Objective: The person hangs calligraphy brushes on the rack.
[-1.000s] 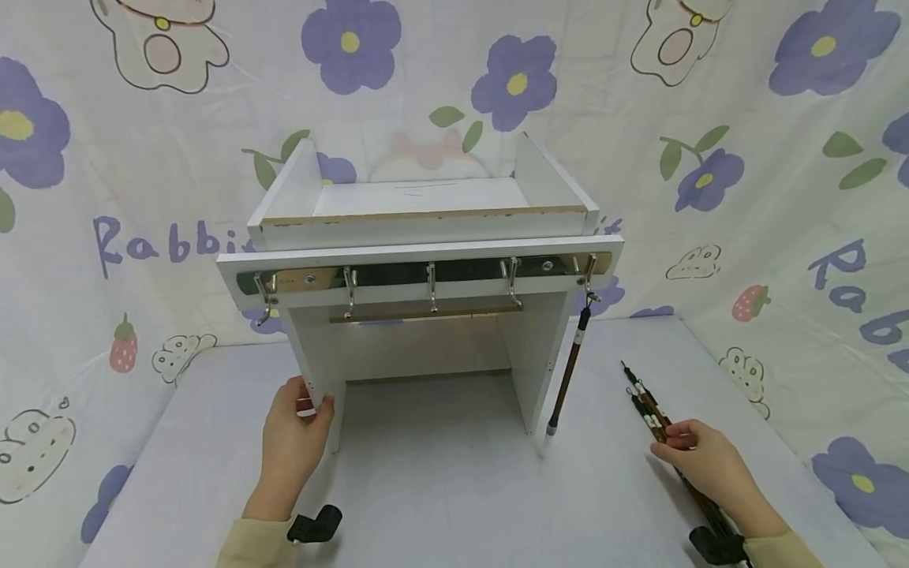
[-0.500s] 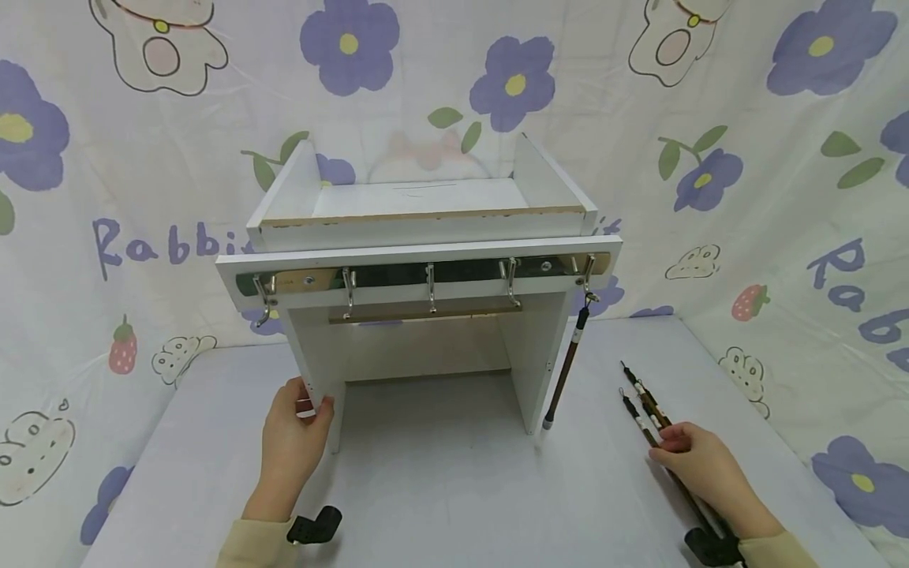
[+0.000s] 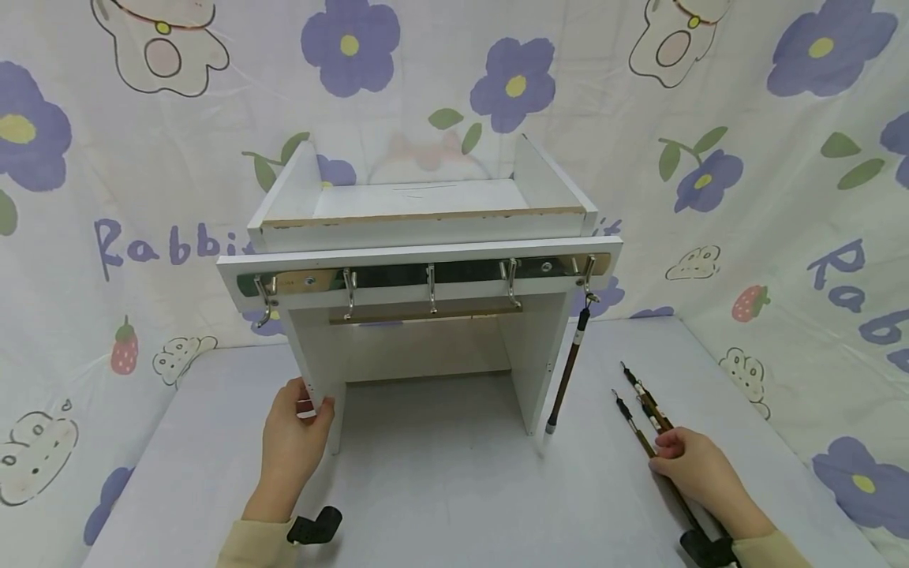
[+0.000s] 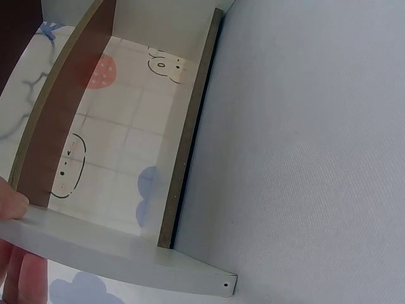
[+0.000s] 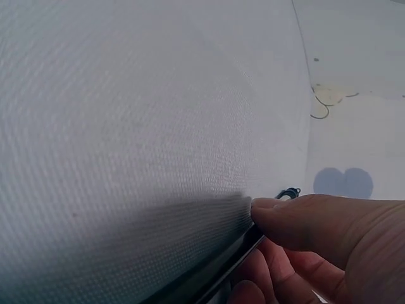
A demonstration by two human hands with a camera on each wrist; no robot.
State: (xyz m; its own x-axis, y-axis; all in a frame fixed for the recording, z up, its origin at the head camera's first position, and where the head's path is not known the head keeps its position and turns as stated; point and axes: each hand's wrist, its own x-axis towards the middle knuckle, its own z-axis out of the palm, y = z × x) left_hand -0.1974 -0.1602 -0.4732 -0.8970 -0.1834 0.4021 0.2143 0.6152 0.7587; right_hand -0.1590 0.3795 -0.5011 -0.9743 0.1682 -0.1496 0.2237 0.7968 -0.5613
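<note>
A pale cloth backdrop (image 3: pixel 426 47) printed with purple flowers, strawberries and rabbits stands behind and to both sides of a light-coloured worktop (image 3: pixel 440 489).

On the left, the left hand (image 3: pixel 294 446) grasps the lower front edge of the side panel (image 3: pixel 314 347) of a white rack (image 3: pixel 419 252), thumb on the inner side and fingers wrapped round outside. The left wrist view shows the rack's frame and the worktop alongside.

In the middle, the rack stands upright with a shallow tray on top. Across its front runs a shiny metal rail (image 3: pixel 469 271) with five hooks. From the rightmost hook (image 3: pixel 589 272) hangs a brush (image 3: pixel 566 372) by its loop, slanting slightly so that its lower end sits a little to the left.

To the right of the rack, the right hand (image 3: pixel 699 469) pinches the shaft of a held brush (image 3: pixel 640 435) between thumb and fingers. The long axis of this brush runs from the wrist away from the person and a little leftward, loop end foremost; its near end is hidden. The hook rail lies beyond, to the left of and above this grip. The right hand is plainly the nearer one to the rightmost hook. Just right of the held brush, other brushes (image 3: pixel 644 392) lie close together, passing beneath the hand; whether the fingers touch them I cannot tell.
</note>
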